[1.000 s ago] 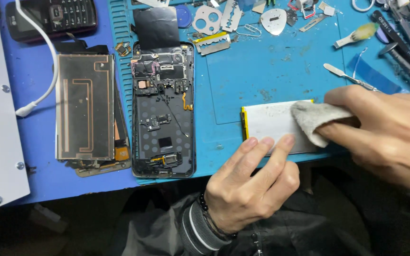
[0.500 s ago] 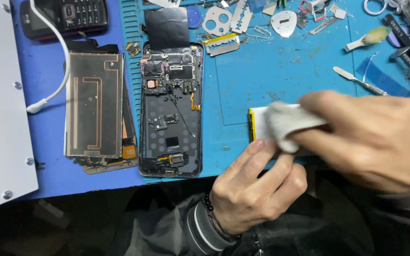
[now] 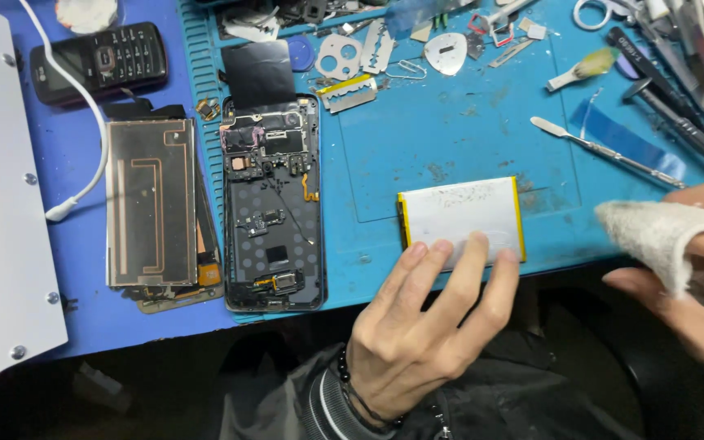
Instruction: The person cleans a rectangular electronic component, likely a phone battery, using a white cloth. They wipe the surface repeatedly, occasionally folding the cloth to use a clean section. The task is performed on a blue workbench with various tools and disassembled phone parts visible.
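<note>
Head view: left hand [image 3: 417, 334], fingers spread flat, pins the battery's [image 3: 462, 213] near edge on the blue surface [image 3: 450, 138]. Right hand [image 3: 698, 269], cloth [image 3: 662, 232] wrapped round fingers, alongside. Battery seems light, thin, puncture-prone; hold by edges.

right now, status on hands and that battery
Left hand fingertips pinning white battery flat on blue mat. Right hand holds cloth, beside battery. Nothing blocking.

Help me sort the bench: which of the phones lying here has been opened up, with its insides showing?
The smartphone body in the middle of the blue mat, its circuit boards and cables bare. The black keypad phone at top left is closed.
</note>
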